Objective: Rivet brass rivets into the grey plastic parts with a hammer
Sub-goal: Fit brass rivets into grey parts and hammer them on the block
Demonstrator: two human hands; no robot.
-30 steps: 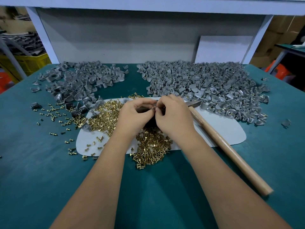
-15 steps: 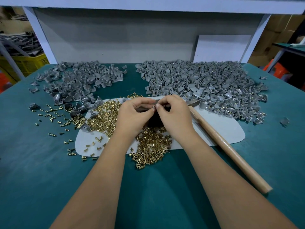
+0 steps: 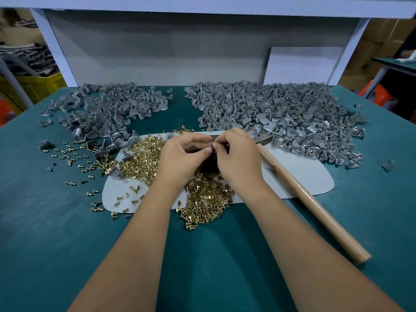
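Over a teal table (image 3: 56,233), two bare hands meeting fingertip to fingertip above a pale mat (image 3: 304,176).

Left hand (image 3: 182,158) and right hand (image 3: 238,158) knuckles-up, fingers curled inward, pinching one small grey plastic part (image 3: 210,145) between thumbs and forefingers; any rivet in that pinch too small to tell. Beneath the fingers, loose brass rivets (image 3: 207,199). Just right of the fingers, a hammer (image 3: 315,199) lying flat, untouched. Beyond the fingertips, grey part piles left (image 3: 108,109) and right (image 3: 281,115).
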